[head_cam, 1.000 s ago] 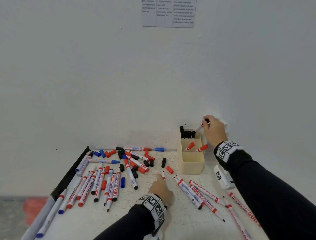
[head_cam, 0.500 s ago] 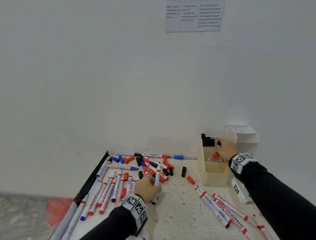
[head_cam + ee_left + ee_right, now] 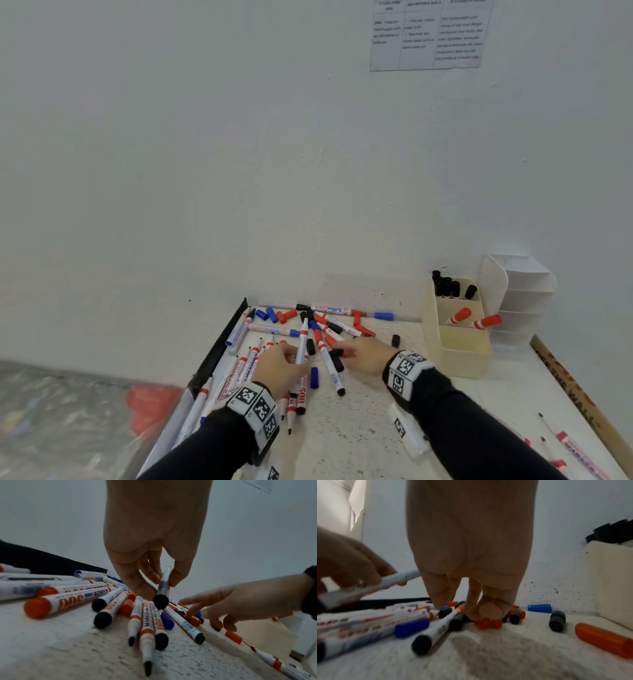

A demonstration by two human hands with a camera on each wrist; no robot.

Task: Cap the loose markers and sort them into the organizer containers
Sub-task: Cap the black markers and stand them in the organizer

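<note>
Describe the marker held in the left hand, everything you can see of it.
The marker is a slim white barrel, plastic by the look, with a red band near its uncapped front end and a black plug at its back end. Blurred print runs along it. The left hand pinches its lower barrel between thumb and fingers, holding it steeply tilted above the pile, tip pointing toward the wall. Its nib colour is unclear.

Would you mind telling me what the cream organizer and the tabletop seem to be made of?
The cream organizer looks like smooth moulded plastic: thin walls, rounded corners, soft sheen. The tabletop seems a rough, matte, white-painted or stone-like surface, speckled and grainy; exact material unclear.
</note>
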